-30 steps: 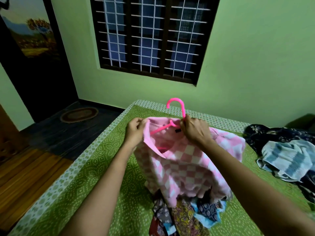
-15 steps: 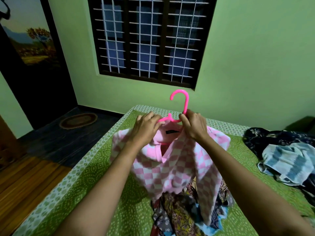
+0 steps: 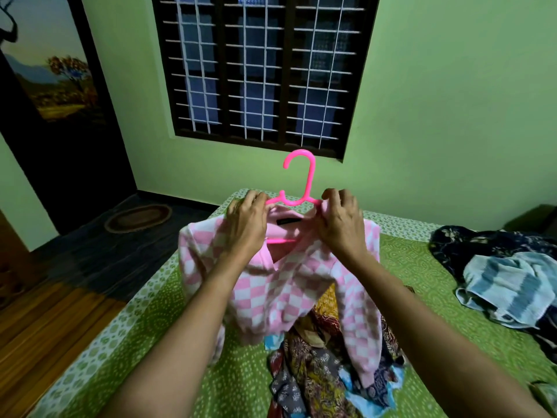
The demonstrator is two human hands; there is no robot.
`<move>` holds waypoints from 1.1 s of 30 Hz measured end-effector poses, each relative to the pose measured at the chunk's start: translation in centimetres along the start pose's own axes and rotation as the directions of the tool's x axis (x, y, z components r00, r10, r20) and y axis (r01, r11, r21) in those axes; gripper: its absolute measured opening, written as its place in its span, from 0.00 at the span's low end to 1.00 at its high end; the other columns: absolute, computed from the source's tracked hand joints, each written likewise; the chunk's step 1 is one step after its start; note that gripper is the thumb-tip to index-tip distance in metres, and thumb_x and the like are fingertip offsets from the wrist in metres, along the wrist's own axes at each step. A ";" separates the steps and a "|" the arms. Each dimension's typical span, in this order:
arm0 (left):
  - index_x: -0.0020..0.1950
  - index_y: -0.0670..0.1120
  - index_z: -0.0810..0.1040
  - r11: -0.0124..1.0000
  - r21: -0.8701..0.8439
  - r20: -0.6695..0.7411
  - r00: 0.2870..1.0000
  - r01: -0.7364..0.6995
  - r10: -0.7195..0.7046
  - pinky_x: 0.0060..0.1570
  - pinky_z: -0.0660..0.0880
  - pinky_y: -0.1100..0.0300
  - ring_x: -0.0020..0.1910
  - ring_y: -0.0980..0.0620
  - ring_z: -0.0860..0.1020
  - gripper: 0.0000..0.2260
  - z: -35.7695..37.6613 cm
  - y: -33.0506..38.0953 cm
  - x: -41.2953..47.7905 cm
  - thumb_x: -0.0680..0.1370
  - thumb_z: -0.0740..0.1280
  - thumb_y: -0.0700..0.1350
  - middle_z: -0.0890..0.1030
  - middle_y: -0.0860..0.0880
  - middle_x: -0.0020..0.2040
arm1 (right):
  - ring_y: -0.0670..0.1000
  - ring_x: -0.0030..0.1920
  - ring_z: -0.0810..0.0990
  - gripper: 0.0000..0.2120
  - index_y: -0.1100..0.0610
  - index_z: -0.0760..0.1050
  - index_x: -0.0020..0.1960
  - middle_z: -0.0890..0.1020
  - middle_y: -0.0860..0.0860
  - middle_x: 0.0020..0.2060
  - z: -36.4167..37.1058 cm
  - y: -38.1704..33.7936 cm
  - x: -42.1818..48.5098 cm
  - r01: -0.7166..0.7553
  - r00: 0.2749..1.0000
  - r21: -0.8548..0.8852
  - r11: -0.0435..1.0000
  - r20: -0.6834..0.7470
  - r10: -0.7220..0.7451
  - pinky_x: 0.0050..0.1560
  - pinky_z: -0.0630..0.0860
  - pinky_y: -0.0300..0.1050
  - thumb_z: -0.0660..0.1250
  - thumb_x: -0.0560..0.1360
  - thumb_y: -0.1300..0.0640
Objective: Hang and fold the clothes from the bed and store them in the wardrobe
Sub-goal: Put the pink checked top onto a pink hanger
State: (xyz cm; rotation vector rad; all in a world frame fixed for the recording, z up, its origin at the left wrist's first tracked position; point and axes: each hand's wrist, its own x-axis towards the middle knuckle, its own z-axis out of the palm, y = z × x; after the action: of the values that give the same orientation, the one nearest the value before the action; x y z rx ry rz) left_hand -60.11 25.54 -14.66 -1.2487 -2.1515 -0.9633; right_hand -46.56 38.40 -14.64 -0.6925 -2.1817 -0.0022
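Bottom centre, nearest: a heap of patterned clothes (image 3: 316, 366) lies loose on the green bed (image 3: 144, 351), unfolded. Above it, mid-frame, a pink checked top (image 3: 271, 294) hangs on a pink hanger (image 3: 303, 182), held up over the bed. The left hand (image 3: 247, 220) and right hand (image 3: 340, 226) each pinch the collar at a hanger shoulder, fingers (image 3: 254, 198) curled round cloth. Right edge, farther back: a blue striped cloth (image 3: 506, 282) and a dark floral garment (image 3: 482, 239), crumpled. Likely the first garment is nearly hung and the rest unsorted. The wardrobe is out of view.
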 end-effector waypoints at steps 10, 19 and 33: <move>0.55 0.42 0.76 0.991 0.023 0.029 0.991 0.129 -0.130 0.50 0.67 0.50 0.50 0.41 0.77 0.10 -0.9 -0.8 -0.8 0.81 0.59 0.46 0.79 0.42 0.50 | 0.63 0.46 0.79 0.11 0.62 0.79 0.51 0.80 0.61 0.46 -2.5 1.9 2.2 -0.034 0.976 0.053 0.998 0.217 0.022 0.45 0.75 0.52 0.70 0.71 0.58; 0.48 0.35 0.81 0.950 -0.277 0.079 0.989 0.144 -0.127 0.39 0.68 0.55 0.41 0.41 0.78 0.07 -0.4 -0.4 -0.5 0.74 0.70 0.38 0.81 0.37 0.42 | 0.60 0.41 0.80 0.10 0.64 0.80 0.49 0.83 0.61 0.39 -1.2 -1.9 2.9 -0.210 0.948 0.432 0.877 0.311 0.074 0.38 0.68 0.47 0.62 0.79 0.59; 0.52 0.36 0.82 0.740 -0.649 0.102 0.984 0.177 -0.146 0.45 0.73 0.75 0.40 0.70 0.78 0.08 -1.1 1.2 0.0 0.74 0.69 0.35 0.81 0.49 0.46 | 0.59 0.46 0.78 0.09 0.68 0.76 0.50 0.82 0.63 0.46 -0.4 -0.5 1.9 -0.299 0.941 0.380 0.875 0.268 0.205 0.38 0.61 0.43 0.58 0.80 0.64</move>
State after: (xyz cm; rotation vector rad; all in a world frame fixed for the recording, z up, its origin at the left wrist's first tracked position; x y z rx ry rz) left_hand -59.03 25.14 -13.58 -1.3913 -2.0356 -1.9075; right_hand -47.45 38.78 -12.86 -0.7494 -2.1763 0.6913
